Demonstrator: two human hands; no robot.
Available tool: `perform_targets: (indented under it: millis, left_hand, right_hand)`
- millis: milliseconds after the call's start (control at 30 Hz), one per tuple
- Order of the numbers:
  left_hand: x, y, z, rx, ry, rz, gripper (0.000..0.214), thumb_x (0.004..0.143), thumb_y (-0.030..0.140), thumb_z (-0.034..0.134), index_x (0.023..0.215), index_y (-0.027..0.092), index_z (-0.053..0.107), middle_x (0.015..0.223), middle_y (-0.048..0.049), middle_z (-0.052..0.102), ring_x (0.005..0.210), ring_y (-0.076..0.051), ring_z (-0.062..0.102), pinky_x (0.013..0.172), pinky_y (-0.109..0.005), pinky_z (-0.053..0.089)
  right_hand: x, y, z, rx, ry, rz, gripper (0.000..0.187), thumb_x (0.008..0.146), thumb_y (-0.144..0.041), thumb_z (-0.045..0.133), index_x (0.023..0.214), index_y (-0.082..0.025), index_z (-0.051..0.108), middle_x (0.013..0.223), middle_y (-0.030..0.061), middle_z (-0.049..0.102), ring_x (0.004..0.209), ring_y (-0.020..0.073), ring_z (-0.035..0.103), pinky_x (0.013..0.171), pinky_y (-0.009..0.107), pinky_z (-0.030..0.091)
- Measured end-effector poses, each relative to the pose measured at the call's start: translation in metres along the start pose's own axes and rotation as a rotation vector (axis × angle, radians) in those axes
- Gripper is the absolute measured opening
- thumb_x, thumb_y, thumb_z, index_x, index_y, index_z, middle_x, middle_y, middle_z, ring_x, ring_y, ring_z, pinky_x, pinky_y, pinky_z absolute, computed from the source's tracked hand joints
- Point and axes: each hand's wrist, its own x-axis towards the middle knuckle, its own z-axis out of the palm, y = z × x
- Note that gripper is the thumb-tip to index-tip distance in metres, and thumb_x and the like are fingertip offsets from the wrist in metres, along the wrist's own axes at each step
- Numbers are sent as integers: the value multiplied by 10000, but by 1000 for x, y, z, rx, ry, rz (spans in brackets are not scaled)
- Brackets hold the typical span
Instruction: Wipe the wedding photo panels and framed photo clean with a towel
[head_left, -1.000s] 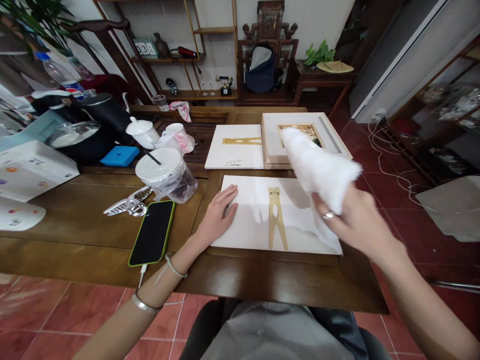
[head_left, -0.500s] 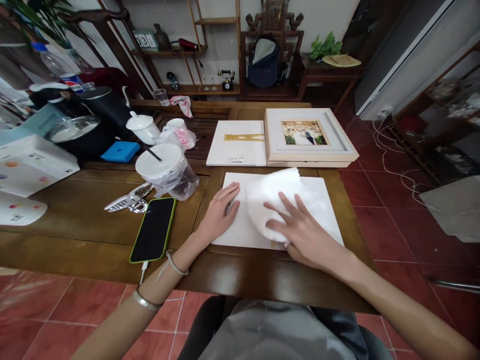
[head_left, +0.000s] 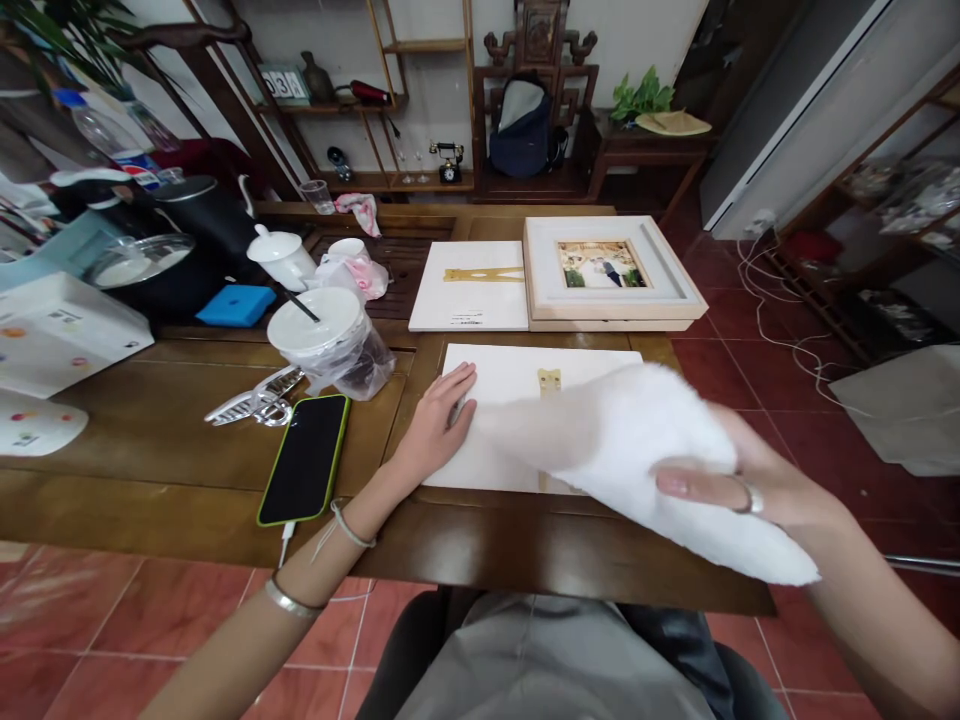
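Observation:
A white cloth (head_left: 630, 430) hangs from my right hand (head_left: 727, 480), pinched between thumb and fingers; its left end is blurred. The cloth is raised over the right side of a white board (head_left: 480, 440), hiding much of it. A gold-coloured strip (head_left: 550, 381) shows on the board above the cloth. My left hand (head_left: 441, 420) lies flat on the board's left edge, fingers stretched out. Behind the board, a second white panel (head_left: 465, 305) with a gold stand leg (head_left: 480, 274) lies beside a pale wooden picture frame (head_left: 536, 295) holding a photo.
To the left lie a phone (head_left: 304, 460) on a cable, scissors (head_left: 262, 400) and a lidded cup (head_left: 322, 325) in a plastic bag. Farther back are a blue box (head_left: 236, 305), a white teapot (head_left: 281, 258) and a dark pot (head_left: 142, 275). The table's right edge drops to red tiles.
My right hand has closed on the cloth and lifted it off the board, up and to the right. The gold strip on the board has come into view. My left hand stays in place.

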Motion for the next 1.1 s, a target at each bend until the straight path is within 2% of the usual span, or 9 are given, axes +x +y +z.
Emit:
perform_targets:
  millis: [100,167,267,333,400,533,900,1000,1100]
  left_hand:
    - [0,-1,1,4,9,-6,378,920,241,453,1272,173,574,1383,-124,539,1334,-249,449,1129,-501,326]
    - [0,-1,1,3,10,-7,379,929,246,442,1277,167,570,1384,-127,538,1334,-244,448,1129,-500,326]
    - [0,-1,1,-2,9,-5,383,944,248,412,1282,151,565,1386,-134,534,1339,-238,443,1130,-495,324]
    - [0,-2,1,-4,9,-8,383,951,251,401,1283,157,566,1385,-129,537,1338,-235,444,1131,-493,324]
    - [0,-1,0,-5,10,-8,380,955,257,398,1282,169,570,1381,-119,542,1335,-233,448,1131,-488,328]
    - [1,-2,0,-5,12,0,378,958,258,393,1278,174,577,1377,-112,548,1331,-226,455,1134,-474,331]
    - [1,-2,0,18,5,8,386,946,248,408,1273,132,578,1379,-142,539,1334,-239,448,1136,-457,333]
    - [0,-2,0,16,-6,0,387,947,255,409,1285,151,568,1390,-133,530,1342,-242,438,1136,-472,326]
    - [0,-2,-1,7,-10,-4,389,949,260,407,1292,160,560,1399,-134,520,1347,-244,432,1135,-486,319]
  right_hand:
    - [7,3,-3,-38,337,-62,296,735,-360,655,1007,-314,548,862,14,671,691,262,660,533,373,568]
    - [15,0,1,-198,476,-142,253,752,-286,632,988,-288,540,874,34,671,762,273,664,626,408,577]
    - [36,-3,15,-485,314,-354,213,758,-121,536,939,-231,555,920,84,689,1006,315,641,801,470,551]
    - [53,-1,30,-648,119,-441,379,715,-12,489,1041,-186,571,1210,159,627,1302,347,441,1002,550,429]
    - [69,4,48,-747,-16,-446,554,675,55,484,1181,-159,550,1434,187,449,1420,346,219,1111,588,268]
    - [84,13,75,-793,-166,-375,625,673,60,539,1250,-179,554,1502,182,347,1422,384,156,1123,607,216]
    - [3,-18,100,-659,-186,-451,349,813,-52,508,1106,-203,622,1455,187,412,1390,410,251,1060,640,316]
    - [-2,-31,81,-549,-317,-493,439,729,-11,476,1111,-191,597,1372,158,516,1361,321,362,1061,497,396]
    - [4,-33,48,-407,-341,-456,519,640,14,397,1084,-187,574,1010,92,681,1055,231,626,835,336,540]
